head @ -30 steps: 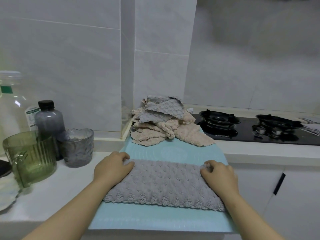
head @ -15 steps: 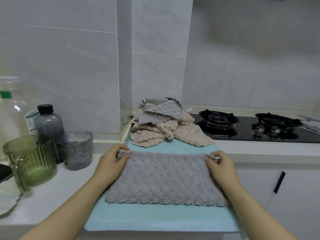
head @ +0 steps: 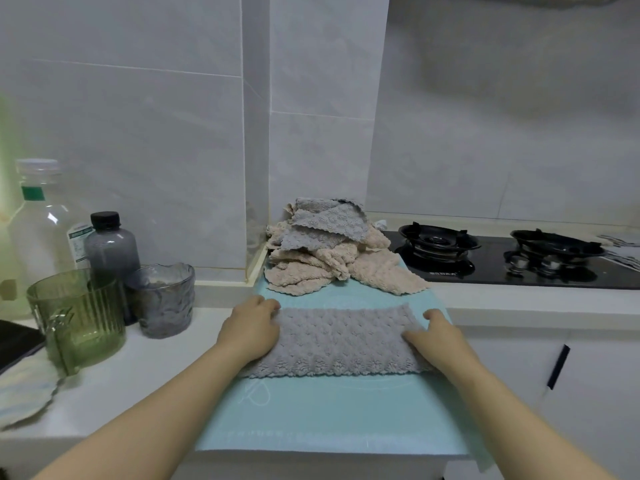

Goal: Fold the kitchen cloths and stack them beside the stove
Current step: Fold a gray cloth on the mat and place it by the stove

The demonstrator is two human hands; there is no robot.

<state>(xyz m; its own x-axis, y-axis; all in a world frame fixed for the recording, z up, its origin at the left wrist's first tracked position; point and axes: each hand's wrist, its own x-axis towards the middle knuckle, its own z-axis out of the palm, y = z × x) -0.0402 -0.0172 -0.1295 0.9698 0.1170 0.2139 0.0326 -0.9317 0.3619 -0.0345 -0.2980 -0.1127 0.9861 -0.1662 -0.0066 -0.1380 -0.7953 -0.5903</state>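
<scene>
White stone bench runs L to R across the view. A pale blue rectangular mat lies on it at centre and overhangs the near edge at 6 o'clock. The black glass gas stove w/ two burners sits at 2 o'clock from the mat. A loose pile of beige & grey textured cloths sits on the mat's far end at 12 o'clock, just beside the stove's L edge. The grey textured kitchen cloth lies flat mid-mat as a wide, short folded band, apart from the pile. Both hands rest on it palms down, fingers fairly straight, gripping nothing. The left hand covers its 9 o'clock end and the right hand its 3 o'clock end, w/ the cloth spread btwn them. Off the mat at 9 o'clock: clear plastic bottle, green ribbed glass jug, dark grey bottle w/ black cap, and grey textured glass tumbler nearest the mat.
</scene>
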